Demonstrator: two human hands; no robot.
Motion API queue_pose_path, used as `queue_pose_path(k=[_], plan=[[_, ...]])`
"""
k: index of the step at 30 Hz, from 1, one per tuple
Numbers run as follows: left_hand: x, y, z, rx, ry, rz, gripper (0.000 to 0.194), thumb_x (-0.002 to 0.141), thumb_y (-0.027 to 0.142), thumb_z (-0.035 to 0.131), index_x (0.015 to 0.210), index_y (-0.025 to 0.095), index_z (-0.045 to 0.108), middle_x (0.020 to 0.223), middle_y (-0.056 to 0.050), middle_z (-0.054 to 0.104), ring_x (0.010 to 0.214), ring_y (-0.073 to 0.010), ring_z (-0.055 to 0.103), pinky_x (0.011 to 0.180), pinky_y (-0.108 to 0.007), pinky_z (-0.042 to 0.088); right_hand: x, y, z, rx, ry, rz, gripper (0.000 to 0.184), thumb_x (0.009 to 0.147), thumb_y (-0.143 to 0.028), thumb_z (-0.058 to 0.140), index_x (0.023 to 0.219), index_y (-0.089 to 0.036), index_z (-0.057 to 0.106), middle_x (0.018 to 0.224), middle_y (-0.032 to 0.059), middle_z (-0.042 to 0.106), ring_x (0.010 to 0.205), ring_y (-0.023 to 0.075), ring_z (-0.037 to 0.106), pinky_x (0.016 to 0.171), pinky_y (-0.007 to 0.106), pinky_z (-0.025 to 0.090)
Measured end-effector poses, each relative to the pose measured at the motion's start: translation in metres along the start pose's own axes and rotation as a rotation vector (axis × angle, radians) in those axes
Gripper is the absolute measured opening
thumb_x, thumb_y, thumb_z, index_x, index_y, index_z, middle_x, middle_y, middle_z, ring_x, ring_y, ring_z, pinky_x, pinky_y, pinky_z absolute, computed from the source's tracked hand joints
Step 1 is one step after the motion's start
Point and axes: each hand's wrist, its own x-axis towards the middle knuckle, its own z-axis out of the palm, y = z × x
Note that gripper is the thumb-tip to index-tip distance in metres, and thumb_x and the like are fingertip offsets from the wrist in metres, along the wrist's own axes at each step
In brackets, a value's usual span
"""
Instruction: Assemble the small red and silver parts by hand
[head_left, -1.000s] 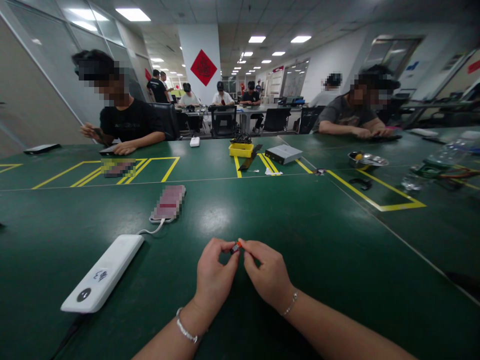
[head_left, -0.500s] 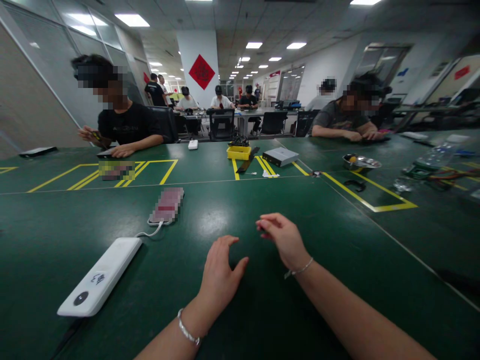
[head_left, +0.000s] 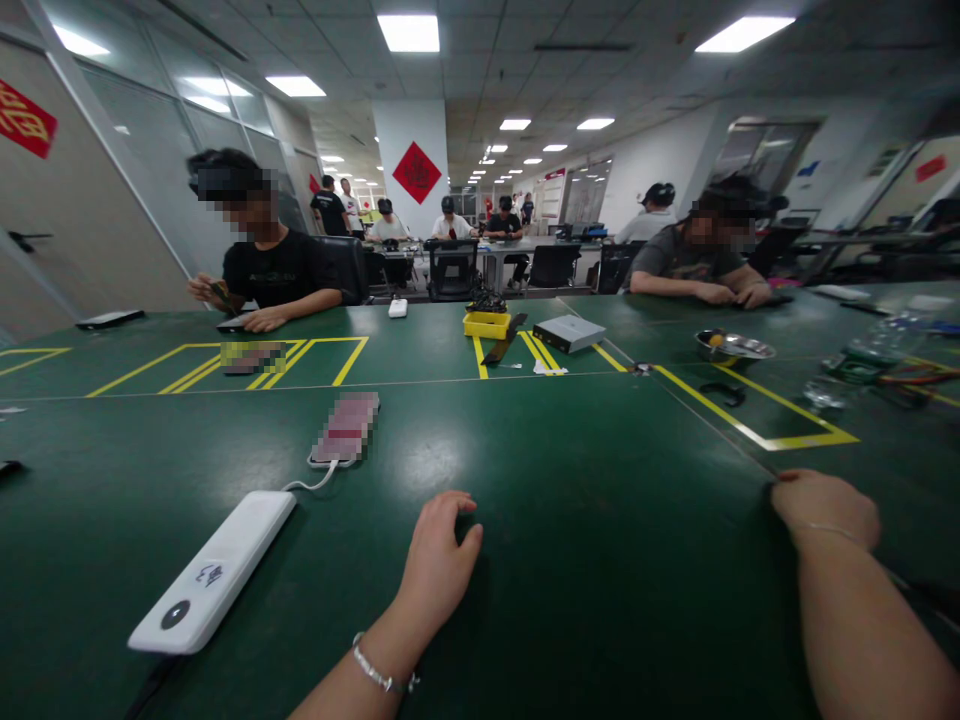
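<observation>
My left hand (head_left: 441, 548) rests on the green table (head_left: 570, 520), fingers curved and thumb apart, with nothing between them. Off to the right, my right hand (head_left: 825, 508) is bent at the wrist, its back towards me. Its fingers are mostly hidden, so whether it holds anything does not show. Left of my left hand lies a long white power bank (head_left: 217, 570) with a dark round button. A white cable (head_left: 311, 485) runs from it to a phone (head_left: 346, 428) with a blurred screen. A black curved piece (head_left: 724, 393) lies beyond my right hand.
Across the table are a yellow tray (head_left: 486, 325) of black parts, a grey box (head_left: 570, 334), a metal bowl (head_left: 735, 347) and a plastic bottle (head_left: 874, 345). Yellow tape (head_left: 810, 440) marks the surface. One person sits at the far left, another at the far right.
My right hand has swung far to the right, away from my left hand, and its pinched fingers have turned out of sight. My left hand has barely moved. The view has tilted up slightly.
</observation>
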Motion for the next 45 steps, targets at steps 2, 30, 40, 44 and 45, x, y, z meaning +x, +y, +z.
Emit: queue_pose_path(k=[2, 30, 40, 44, 45], plan=[[0.000, 0.000, -0.001, -0.006, -0.004, 0.001, 0.017, 0.070, 0.014, 0.052, 0.086, 0.020, 0.056, 0.098, -0.004, 0.058, 0.096, -0.0203, 0.052, 0.087, -0.041, 0.039, 0.002, 0.001, 0.003, -0.012, -0.128, 0.161, 0.034, 0.051, -0.019, 0.053, 0.081, -0.022, 0.069, 0.089, 0.0230, 0.056, 0.087, 0.0322, 0.052, 0.053, 0.038, 0.027], [0.001, 0.003, -0.002, 0.066, -0.120, 0.001, 0.023, 0.071, 0.017, 0.050, 0.092, 0.022, 0.059, 0.107, -0.005, 0.057, 0.103, -0.0216, 0.049, 0.090, -0.041, 0.035, -0.128, -0.165, -0.004, 0.075, -0.066, -0.802, 0.051, 0.079, -0.043, 0.034, 0.120, -0.015, 0.046, 0.131, 0.0104, 0.032, 0.123, 0.0268, 0.019, 0.097, 0.046, 0.021], [-0.002, 0.003, 0.004, 0.204, -0.212, 0.010, 0.038, 0.070, 0.018, 0.051, 0.107, 0.026, 0.055, 0.120, 0.000, 0.052, 0.116, -0.0207, 0.038, 0.098, -0.039, 0.026, -0.222, -0.199, -0.013, 0.120, -0.645, -1.309, 0.053, 0.080, -0.053, 0.031, 0.130, -0.034, 0.030, 0.138, -0.0001, 0.024, 0.126, 0.0242, 0.016, 0.100, 0.050, 0.012], [-0.002, 0.004, 0.002, 0.198, -0.216, 0.002, 0.037, 0.071, 0.021, 0.052, 0.107, 0.026, 0.055, 0.120, 0.001, 0.052, 0.117, -0.0213, 0.038, 0.097, -0.039, 0.026, -0.151, -0.178, -0.015, -0.050, -0.198, -0.964, 0.047, 0.082, -0.040, 0.032, 0.126, -0.024, 0.040, 0.130, 0.0084, 0.035, 0.123, 0.0282, 0.021, 0.096, 0.052, 0.014], [-0.002, 0.004, 0.001, 0.196, -0.218, -0.002, 0.036, 0.071, 0.021, 0.052, 0.107, 0.026, 0.055, 0.120, 0.001, 0.052, 0.117, -0.0214, 0.038, 0.097, -0.040, 0.026, -0.129, -0.166, -0.016, -0.102, -0.087, -0.820, 0.048, 0.080, -0.037, 0.034, 0.125, -0.019, 0.041, 0.128, 0.0125, 0.037, 0.121, 0.0316, 0.021, 0.094, 0.054, 0.014]])
